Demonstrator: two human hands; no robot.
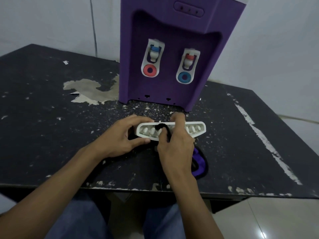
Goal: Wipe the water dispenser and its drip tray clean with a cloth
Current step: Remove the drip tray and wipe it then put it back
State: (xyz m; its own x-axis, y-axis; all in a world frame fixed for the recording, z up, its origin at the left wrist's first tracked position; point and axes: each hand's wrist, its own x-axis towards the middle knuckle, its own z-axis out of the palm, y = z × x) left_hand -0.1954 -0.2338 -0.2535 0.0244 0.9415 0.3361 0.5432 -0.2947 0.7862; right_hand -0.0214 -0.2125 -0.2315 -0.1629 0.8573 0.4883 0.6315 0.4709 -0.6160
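The right hand (pixel 176 149) is closed on a fold of the dark cloth (pixel 162 127), thumb and fingers pressing it down into the slots of the white drip tray (pixel 201 129), while the left hand (pixel 120 137) grips the tray's left end, thumb below and fingers along the far edge, holding it just off or on the table (pixel 51 135); which of the two I cannot tell. The rest of the cloth trails back under the right wrist, a purple-lined part (pixel 200 163) lying near the table's front edge. The step looks like cleaning the tray's grille, and it will go best if the left hand keeps a firm brace so the tray does not tip as the right pushes. Working the fold slot by slot toward the uncovered right end should reach the ribs, which a flat wipe would skip. The purple water dispenser (pixel 172 54) stands upright beyond, apart from the tray, its two taps (pixel 154 53) unobstructed for later wiping.
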